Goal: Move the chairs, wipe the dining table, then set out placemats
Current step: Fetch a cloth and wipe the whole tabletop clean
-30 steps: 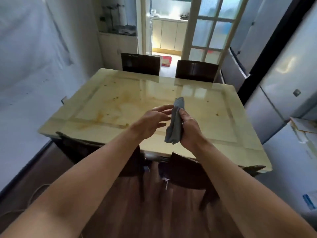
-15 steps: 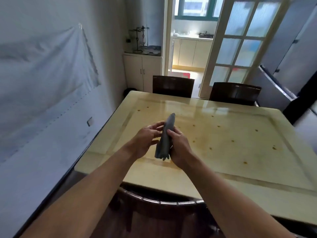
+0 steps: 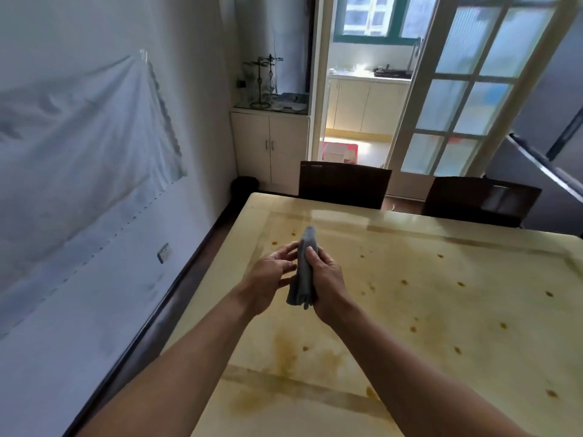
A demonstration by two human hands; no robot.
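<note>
Closer over table (image 3: 441, 272) now; right hand (image 3: 329, 279) grips cloth (image 3: 303, 275); left hand (image 3: 268, 279) touches it.

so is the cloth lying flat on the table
No, the right hand grips the grey cloth upright above the table, left hand touching it.

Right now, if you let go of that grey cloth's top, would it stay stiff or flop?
Probably flop: the grey cloth bunches in soft folds in the right hand, its lower end drooping. It seems light, since one hand's curled fingers hold it up.
</note>
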